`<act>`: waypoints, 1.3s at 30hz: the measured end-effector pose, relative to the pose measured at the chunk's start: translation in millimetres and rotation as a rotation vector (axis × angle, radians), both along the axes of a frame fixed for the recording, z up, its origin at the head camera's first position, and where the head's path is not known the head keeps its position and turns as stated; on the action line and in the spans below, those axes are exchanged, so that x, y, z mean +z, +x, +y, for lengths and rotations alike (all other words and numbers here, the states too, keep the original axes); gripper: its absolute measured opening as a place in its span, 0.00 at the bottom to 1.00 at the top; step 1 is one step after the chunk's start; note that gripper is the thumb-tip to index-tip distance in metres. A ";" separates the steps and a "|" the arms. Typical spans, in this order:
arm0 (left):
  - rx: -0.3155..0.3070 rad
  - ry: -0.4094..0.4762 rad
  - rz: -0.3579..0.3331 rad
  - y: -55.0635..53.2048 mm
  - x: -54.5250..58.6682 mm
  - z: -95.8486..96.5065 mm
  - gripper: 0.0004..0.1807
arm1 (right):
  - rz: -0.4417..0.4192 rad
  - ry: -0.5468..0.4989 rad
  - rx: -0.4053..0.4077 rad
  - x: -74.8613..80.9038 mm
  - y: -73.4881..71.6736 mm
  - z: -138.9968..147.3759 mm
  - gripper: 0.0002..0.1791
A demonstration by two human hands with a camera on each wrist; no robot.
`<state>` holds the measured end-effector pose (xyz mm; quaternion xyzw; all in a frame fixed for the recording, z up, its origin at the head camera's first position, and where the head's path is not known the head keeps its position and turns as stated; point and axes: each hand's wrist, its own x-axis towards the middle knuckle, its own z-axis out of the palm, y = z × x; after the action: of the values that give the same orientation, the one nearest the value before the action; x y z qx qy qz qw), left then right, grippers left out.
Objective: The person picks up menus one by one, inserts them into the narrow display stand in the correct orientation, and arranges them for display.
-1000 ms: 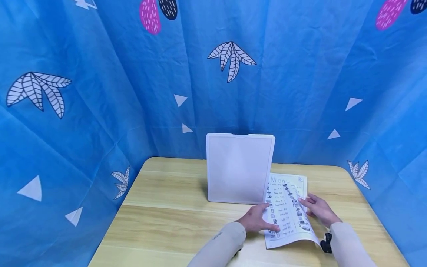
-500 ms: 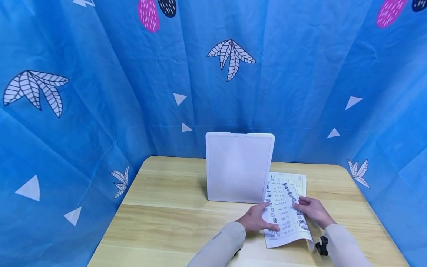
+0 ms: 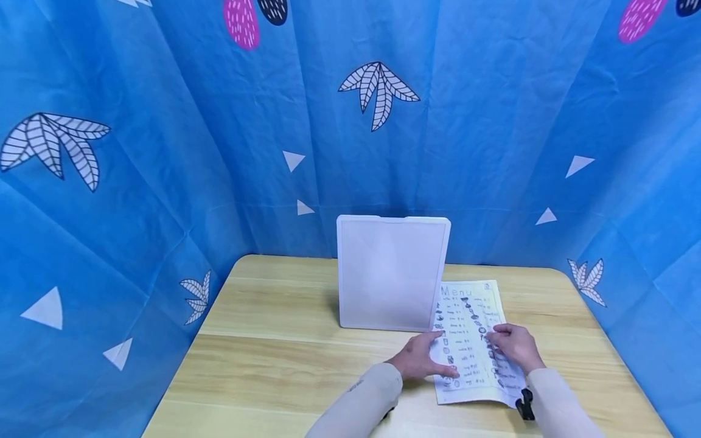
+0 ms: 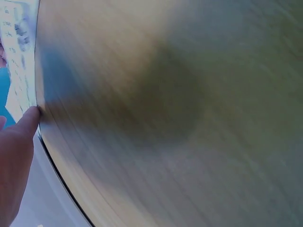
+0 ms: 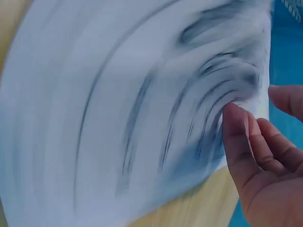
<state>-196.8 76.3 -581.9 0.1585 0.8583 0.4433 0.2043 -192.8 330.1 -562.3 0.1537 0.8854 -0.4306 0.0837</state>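
Head view had the paper menu (image 3: pixel 472 364) lying on the wood-grain tabletop (image 3: pixel 274 340), its upper left side partly hidden by the upright white board (image 3: pixel 391 274). The left hand (image 3: pixel 420 359) rested spread on the menu's left side, grip released; the right hand (image 3: pixel 516 348) had fingertips on the sheet and thumb apart, so no pinch there either (right wrist view was blurry, mind you). My worry: thin, floppy paper with a wavy bottom edge could've creased or skidded if one hand dragged it. The board looked smooth, stiff, round-cornered; a bump might've tipped it.
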 end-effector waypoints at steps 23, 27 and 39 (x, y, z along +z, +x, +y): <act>0.222 0.262 -0.161 -4.7 6.4 -1.9 0.40 | -0.147 -0.327 -0.037 10.6 -2.5 39.8 0.41; 0.193 0.252 -0.168 -3.1 5.9 0.5 0.41 | -0.165 -0.466 -0.019 7.5 -0.6 35.8 0.48; 0.116 0.265 -0.176 0.0 10.2 -1.0 0.42 | -0.150 -0.673 0.088 -2.9 2.7 12.7 0.50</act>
<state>-196.8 75.4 -571.7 0.0945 0.7789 0.5758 0.2300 -190.1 342.9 -565.2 0.1101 0.6910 -0.6819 0.2130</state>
